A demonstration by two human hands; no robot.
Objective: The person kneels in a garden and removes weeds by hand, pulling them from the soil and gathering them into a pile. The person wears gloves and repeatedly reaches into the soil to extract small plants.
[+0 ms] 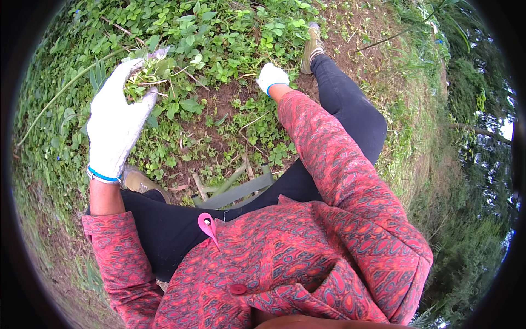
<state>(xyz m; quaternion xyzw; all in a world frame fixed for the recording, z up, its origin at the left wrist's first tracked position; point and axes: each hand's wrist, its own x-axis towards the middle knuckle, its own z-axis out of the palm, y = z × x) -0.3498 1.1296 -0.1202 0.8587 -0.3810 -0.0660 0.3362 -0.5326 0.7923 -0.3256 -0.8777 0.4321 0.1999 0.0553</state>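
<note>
My left hand [119,115], in a white knit glove with a blue cuff edge, is closed round a bunch of pulled weeds [148,76] at the upper left. Stems and leaves stick out between thumb and fingers. My right hand [273,78], gloved the same way, is low among leafy plants [267,45] near my right shoe. Its fingers point away and are partly hidden, so whether it grips a plant is not clear. Low green weeds [271,127] and patches of brown soil [218,103] lie between the hands.
A green-framed low stool [238,192] is beneath me, between my legs. My shoes [313,45] rest on the ground at both sides. A long bent stalk [61,92] arches at the left, and a thin stem [394,36] crosses the upper right. Trees [472,164] stand at the right.
</note>
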